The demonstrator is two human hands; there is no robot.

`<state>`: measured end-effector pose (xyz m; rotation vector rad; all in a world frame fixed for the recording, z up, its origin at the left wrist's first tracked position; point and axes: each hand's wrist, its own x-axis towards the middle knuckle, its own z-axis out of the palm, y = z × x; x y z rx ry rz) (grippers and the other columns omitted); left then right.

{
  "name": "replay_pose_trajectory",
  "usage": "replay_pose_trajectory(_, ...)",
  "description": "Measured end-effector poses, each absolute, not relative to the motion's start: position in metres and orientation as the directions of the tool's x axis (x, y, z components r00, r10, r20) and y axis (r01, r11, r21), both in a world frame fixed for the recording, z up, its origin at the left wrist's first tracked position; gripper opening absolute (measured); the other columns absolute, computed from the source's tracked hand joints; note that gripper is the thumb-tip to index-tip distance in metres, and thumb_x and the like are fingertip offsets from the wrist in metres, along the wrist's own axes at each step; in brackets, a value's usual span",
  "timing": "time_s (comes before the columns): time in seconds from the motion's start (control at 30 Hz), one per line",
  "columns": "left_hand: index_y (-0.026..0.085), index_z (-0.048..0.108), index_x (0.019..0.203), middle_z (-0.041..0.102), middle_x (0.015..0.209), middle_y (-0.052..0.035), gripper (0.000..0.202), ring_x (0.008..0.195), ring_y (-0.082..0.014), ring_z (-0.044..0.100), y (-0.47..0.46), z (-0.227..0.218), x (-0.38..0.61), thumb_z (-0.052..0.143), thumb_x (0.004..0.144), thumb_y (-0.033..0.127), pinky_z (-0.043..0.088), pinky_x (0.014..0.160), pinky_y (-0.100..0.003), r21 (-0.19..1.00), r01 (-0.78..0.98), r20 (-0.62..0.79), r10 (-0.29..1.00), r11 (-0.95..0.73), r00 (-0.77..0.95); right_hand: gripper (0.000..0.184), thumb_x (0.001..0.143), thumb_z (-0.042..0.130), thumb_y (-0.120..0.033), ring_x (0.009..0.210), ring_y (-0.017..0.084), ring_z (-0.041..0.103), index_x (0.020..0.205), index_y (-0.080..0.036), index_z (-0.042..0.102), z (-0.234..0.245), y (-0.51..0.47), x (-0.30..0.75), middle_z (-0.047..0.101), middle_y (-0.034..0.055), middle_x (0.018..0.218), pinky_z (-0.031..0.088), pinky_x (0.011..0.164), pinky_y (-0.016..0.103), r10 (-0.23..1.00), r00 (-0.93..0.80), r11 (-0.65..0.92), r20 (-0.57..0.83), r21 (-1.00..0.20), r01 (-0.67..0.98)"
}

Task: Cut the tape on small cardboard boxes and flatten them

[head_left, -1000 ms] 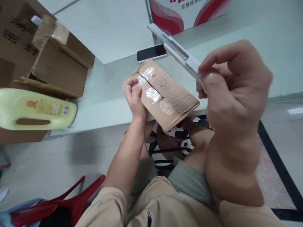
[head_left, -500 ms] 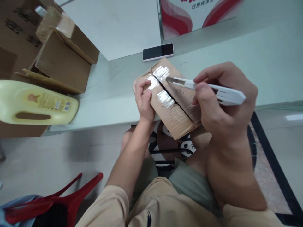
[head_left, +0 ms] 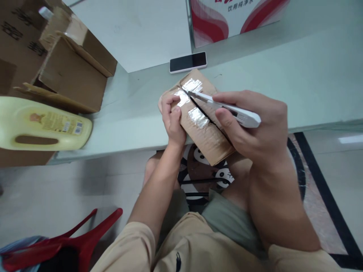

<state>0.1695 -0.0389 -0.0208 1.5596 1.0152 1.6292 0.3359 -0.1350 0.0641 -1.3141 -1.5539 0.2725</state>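
A small brown cardboard box (head_left: 207, 139) rests tilted at the table's near edge, its near corner jutting over my lap. Clear shiny tape (head_left: 198, 118) covers parts of its top, and a dark slit runs lengthwise between the flaps. My left hand (head_left: 173, 119) grips the box's left side, fingers curled over the top. Closed around a white utility knife (head_left: 241, 114), my right hand (head_left: 249, 124) is over the box's right part. The blade tip is at the slit near the taped far end; whether it is inside the gap I cannot tell.
Behind the box lies a phone (head_left: 188, 62) on the pale table (head_left: 317, 79). A red and white carton (head_left: 211, 22) stands at the back. To the left are a yellow jug (head_left: 70, 126) and open cardboard boxes (head_left: 75, 75). A red chair (head_left: 87, 236) is at lower left.
My right hand has moved left with the utility knife, bringing the blade tip from the right flap to the slit. My left hand keeps its grip on the box.
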Motion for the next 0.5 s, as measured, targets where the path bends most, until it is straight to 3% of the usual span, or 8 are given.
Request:
replay_pose_trajectory(0.13, 0.025, 0.065, 0.103, 0.056, 0.113, -0.0075, 0.043, 0.125, -0.0296, 0.053, -0.039, -0.022, 0.170, 0.057, 0.092, 0.065, 0.035, 0.121, -0.049, 0.864, 0.035, 0.503, 0.861, -0.502, -0.068, 0.027, 0.100, 0.059, -0.037, 0.093, 0.025, 0.075, 0.114, -0.025, 0.079, 0.063, -0.133, 0.336, 0.081, 0.0062, 0.105, 0.059, 0.084, 0.040, 0.842, 0.081, 0.372, 0.534, -0.683, 0.628)
replay_pose_trajectory(0.3, 0.026, 0.064, 0.102, 0.058, 0.116, -0.0070, 0.035, 0.130, -0.0290, 0.052, -0.040, -0.021, 0.170, 0.055, 0.094, 0.059, 0.036, 0.123, -0.046, 0.868, 0.041, 0.496, 0.866, -0.495, -0.061, 0.028, 0.100, 0.056, -0.041, 0.090, 0.024, 0.072, 0.114, -0.030, 0.078, 0.061, -0.133, 0.327, 0.078, 0.0038, 0.105, 0.055, 0.077, 0.035, 0.883, 0.077, 0.289, 0.463, -0.665, 0.688)
replay_pose_trajectory(0.5, 0.025, 0.062, 0.101, 0.061, 0.119, -0.0072, 0.033, 0.132, -0.0288, 0.051, -0.036, -0.024, 0.173, 0.054, 0.096, 0.056, 0.035, 0.123, -0.045, 0.899, 0.037, 0.437, 0.897, -0.435, -0.061, 0.029, 0.100, 0.054, -0.040, 0.092, 0.024, 0.073, 0.112, -0.029, 0.077, 0.061, -0.133, 0.320, 0.079, 0.0030, 0.106, 0.053, 0.073, 0.033, 0.875, 0.087, 0.263, 0.477, -0.618, 0.741)
